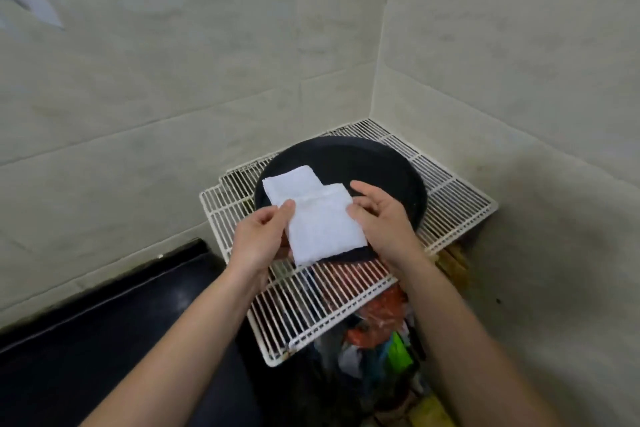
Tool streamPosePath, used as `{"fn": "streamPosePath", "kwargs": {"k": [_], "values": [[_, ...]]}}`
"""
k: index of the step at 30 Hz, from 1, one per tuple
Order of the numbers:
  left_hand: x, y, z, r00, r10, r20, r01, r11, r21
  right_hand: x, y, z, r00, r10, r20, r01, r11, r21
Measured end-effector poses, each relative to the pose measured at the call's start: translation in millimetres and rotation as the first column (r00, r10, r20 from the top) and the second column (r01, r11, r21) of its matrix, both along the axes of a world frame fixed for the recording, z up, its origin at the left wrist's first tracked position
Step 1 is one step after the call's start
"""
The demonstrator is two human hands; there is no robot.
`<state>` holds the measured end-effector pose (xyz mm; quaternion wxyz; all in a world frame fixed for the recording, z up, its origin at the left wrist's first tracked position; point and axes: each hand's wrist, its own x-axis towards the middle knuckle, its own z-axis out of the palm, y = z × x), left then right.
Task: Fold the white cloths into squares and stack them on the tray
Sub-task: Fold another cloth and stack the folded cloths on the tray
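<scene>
A round black tray [381,166] rests on a white wire rack [450,194] in the corner of the walls. One folded white cloth [289,182] lies on the tray's left part. A second folded white cloth [323,229] is held over the tray's near rim, overlapping the first one. My left hand [258,236] pinches its left edge with thumb on top. My right hand [382,215] grips its right edge, fingers reaching over the tray.
Tiled walls close in behind and to the right of the rack. A black counter surface [104,340] lies at lower left. Under the rack's front edge sits a heap of colourful bags and wrappers [381,340].
</scene>
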<state>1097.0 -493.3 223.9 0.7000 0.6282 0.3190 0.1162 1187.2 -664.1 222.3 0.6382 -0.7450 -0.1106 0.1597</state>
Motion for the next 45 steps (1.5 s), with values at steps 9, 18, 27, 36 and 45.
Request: {"fn": "streamPosePath", "kwargs": {"k": [9, 18, 27, 36, 45], "values": [[84.0, 43.2, -8.1, 0.957, 0.289, -0.026, -0.29, 0.957, -0.018, 129.1, 72.3, -15.4, 0.935, 0.272, -0.227, -0.264, 0.962, 0.063], [95.5, 56.5, -31.1, 0.935, 0.34, -0.1, -0.336, 0.94, 0.053, 145.6, 95.2, -45.9, 0.928, 0.285, -0.239, -0.284, 0.958, 0.036], [85.3, 57.1, -30.4, 0.953, 0.249, -0.173, -0.164, 0.903, 0.396, 143.0, 85.9, -40.6, 0.944, 0.33, -0.016, -0.326, 0.918, -0.225], [81.8, 68.4, -39.1, 0.97, 0.059, -0.235, 0.188, 0.433, 0.882, 142.3, 89.4, -33.3, 0.675, 0.607, 0.42, -0.237, 0.717, -0.655], [65.5, 66.6, -54.8, 0.885, 0.081, -0.459, 0.405, 0.354, 0.843, 134.6, 97.7, -53.0, 0.577, 0.715, 0.394, -0.23, 0.605, -0.762]]}}
